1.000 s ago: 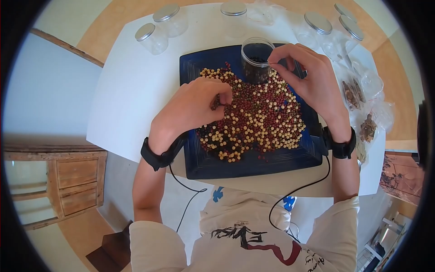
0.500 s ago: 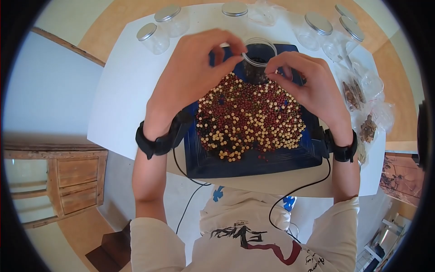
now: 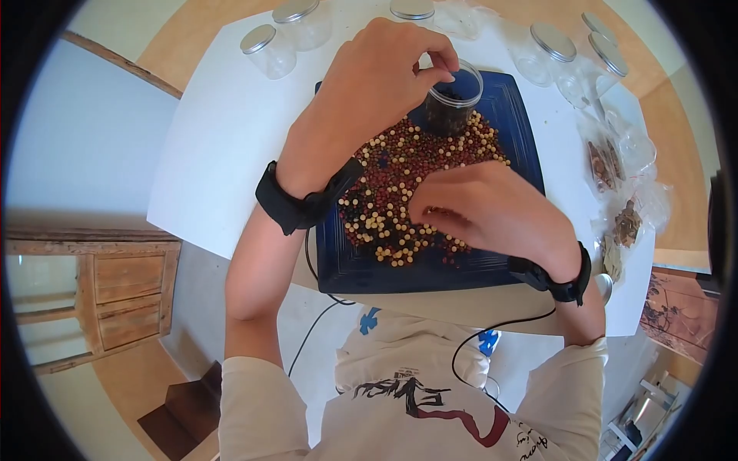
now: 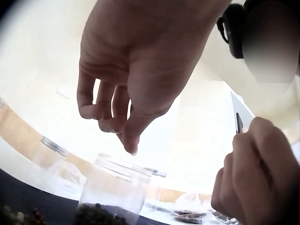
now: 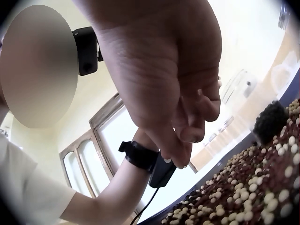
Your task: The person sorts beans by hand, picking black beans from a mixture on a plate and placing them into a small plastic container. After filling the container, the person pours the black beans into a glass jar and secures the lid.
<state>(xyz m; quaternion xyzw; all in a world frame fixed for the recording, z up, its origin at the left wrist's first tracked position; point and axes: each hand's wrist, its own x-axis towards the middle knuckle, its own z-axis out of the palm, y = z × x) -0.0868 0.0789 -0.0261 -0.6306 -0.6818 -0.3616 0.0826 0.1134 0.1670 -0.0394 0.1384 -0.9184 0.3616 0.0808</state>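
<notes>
My left hand [image 3: 377, 81] hangs over a clear open jar [image 3: 451, 117] that holds dark beans, thumb and forefinger tips together above its rim. In the left wrist view, no bean shows at the fingertips, just above the jar's mouth [image 4: 123, 166]. The jar stands at the back of a dark blue tray [image 3: 369, 280], beside a spread of mixed beans [image 3: 384, 184] in cream, red, green and black. Low over the front right of these beans is my right hand [image 3: 492, 207], its fingers curled. Thumb and fingers come close together in the right wrist view, nothing visible between them.
Lidded clear jars stand along the white table's back, two at the left [image 3: 269, 58], one mid-back [image 3: 413, 9], several at the right [image 3: 552, 46]. Clear bags with dried brown pieces [image 3: 626, 223] lie along the right edge. A cable [image 3: 492, 313] runs from the right wrist.
My left hand has gone from the beans up to the jar's mouth. My right hand has left the jar's rim and come down over the beans at the front right.
</notes>
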